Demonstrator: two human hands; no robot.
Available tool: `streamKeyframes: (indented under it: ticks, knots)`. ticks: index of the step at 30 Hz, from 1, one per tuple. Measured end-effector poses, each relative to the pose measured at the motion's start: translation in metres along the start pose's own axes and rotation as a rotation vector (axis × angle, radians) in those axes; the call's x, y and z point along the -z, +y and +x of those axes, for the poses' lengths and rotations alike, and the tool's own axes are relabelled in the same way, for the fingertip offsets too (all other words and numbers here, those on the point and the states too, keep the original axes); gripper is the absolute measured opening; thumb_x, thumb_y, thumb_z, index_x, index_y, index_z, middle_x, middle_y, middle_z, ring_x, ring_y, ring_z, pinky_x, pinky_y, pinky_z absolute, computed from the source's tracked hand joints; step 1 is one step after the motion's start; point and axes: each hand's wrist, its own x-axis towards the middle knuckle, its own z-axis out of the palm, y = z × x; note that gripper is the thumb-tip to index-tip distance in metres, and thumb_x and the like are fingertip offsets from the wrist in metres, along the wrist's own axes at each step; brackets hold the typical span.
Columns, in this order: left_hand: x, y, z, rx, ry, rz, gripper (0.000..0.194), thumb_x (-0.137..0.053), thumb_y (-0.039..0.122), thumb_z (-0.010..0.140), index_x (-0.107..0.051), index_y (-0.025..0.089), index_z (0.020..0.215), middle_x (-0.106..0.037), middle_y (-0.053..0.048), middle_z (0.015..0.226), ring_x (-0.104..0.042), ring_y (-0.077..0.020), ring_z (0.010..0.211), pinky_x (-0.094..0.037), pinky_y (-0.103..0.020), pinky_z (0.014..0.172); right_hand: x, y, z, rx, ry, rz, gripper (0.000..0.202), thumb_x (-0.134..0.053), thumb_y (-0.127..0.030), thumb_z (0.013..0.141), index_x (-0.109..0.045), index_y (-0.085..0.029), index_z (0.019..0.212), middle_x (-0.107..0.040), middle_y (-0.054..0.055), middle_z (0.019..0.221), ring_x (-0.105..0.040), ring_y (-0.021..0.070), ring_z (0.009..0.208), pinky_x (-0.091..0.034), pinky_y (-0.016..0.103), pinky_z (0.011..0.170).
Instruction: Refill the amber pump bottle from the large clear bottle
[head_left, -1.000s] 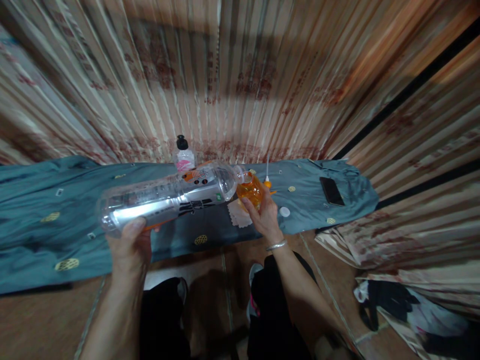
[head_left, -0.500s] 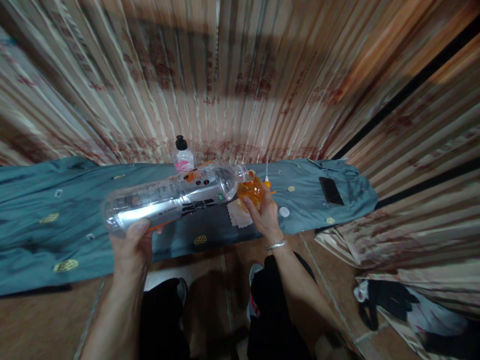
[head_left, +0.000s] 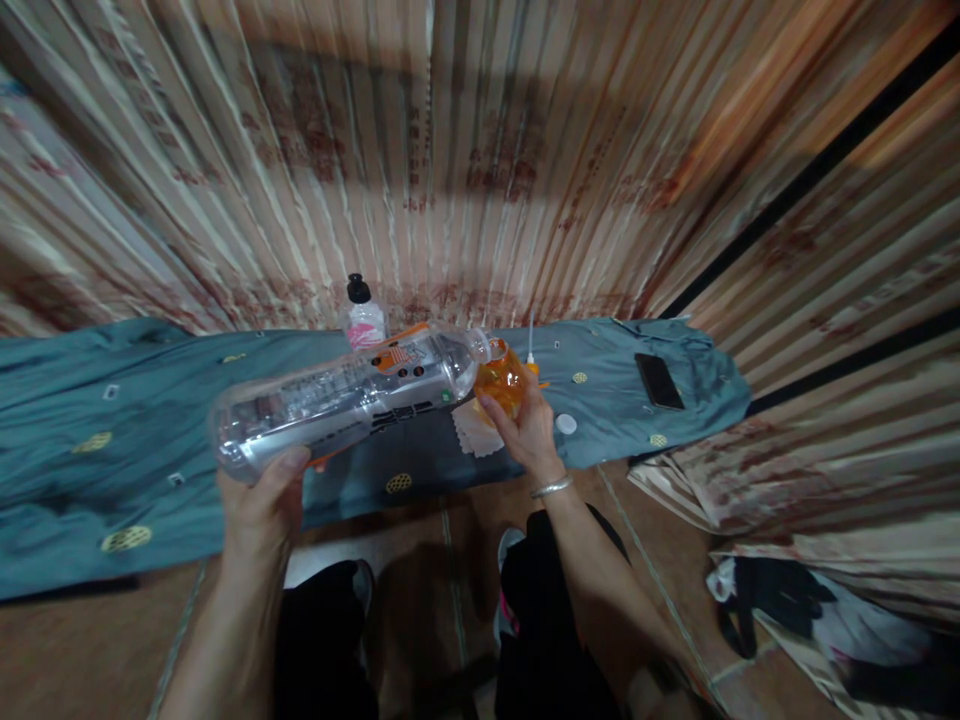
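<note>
Transparent bottle (head_left: 337, 410), held sideways above the table (head_left: 165, 400): left hand (head_left: 262, 500), fingers clamped near its base; likely light, squeezable; grip gently there. Orange container (head_left: 501, 380), at the bottle's mouth: right hand (head_left: 532, 435), fingers clamped around its side; probably stiff, slippery if wet. Beyond: black-topped bottle (head_left: 365, 325).

You face a pleated, patterned curtain (head_left: 450, 230); before you extends a teal-draped surface (head_left: 607, 430), above a brown tiled floor (head_left: 409, 560), dimly lit.
</note>
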Motion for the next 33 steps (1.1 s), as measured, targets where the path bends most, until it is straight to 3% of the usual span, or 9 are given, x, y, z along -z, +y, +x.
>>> streamKeyframes:
  ticks: [5,10,16,23,33]
  knots:
    - [-0.0001,-0.0009,0.0013,0.010,0.020,0.006,0.067,-0.098,0.031,0.035,-0.078,0.020,0.098,-0.077,-0.007,0.095,-0.061,-0.0151,0.062,-0.048,-0.020,0.040,-0.0027,0.0025,0.0010,0.000,0.020,-0.015,0.085,-0.073,-0.078,0.084,-0.056,-0.019,0.142,-0.077,0.018,0.125,-0.076,0.0356,0.114,-0.064,0.051,0.096]
    - [0.0038,-0.0051,0.0037,-0.010,0.008,-0.002,0.068,-0.102,0.032,0.033,-0.079,0.022,0.096,-0.077,-0.003,0.093,-0.062,-0.0127,0.066,-0.060,-0.022,0.060,-0.0039,0.0032,0.0019,-0.018,0.015,-0.020,0.083,-0.077,-0.074,0.082,-0.056,-0.020,0.141,-0.078,0.016,0.124,-0.077,0.0346,0.113,-0.064,0.051,0.096]
    - [0.0067,-0.0073,0.0036,-0.013,-0.019,0.000,0.060,-0.103,0.033,0.037,-0.079,0.023,0.091,-0.075,-0.001,0.087,-0.060,-0.0128,0.067,-0.062,-0.026,0.072,-0.0052,0.0045,0.0017,-0.028,0.030,-0.015,0.078,-0.079,-0.069,0.082,-0.057,-0.021,0.140,-0.078,0.015,0.123,-0.077,0.0346,0.112,-0.064,0.051,0.095]
    - [0.0044,-0.0072,0.0024,-0.051,-0.028,0.012,0.051,-0.101,0.032,0.039,-0.077,0.025,0.083,-0.074,-0.001,0.081,-0.069,-0.0196,0.078,-0.062,-0.028,0.072,-0.0050,0.0071,0.0018,-0.010,0.030,-0.021,0.075,-0.079,-0.065,0.086,-0.055,-0.020,0.141,-0.078,0.016,0.124,-0.077,0.0345,0.113,-0.065,0.049,0.095]
    - [0.0069,-0.0090,0.0022,-0.060,-0.003,0.017,0.055,-0.104,0.038,0.035,-0.076,0.026,0.082,-0.073,0.000,0.079,-0.070,-0.0198,0.080,-0.063,-0.029,0.077,-0.0044,0.0087,0.0012,-0.004,0.026,-0.016,0.075,-0.077,-0.064,0.087,-0.054,-0.019,0.143,-0.077,0.018,0.126,-0.077,0.0350,0.116,-0.065,0.051,0.096]
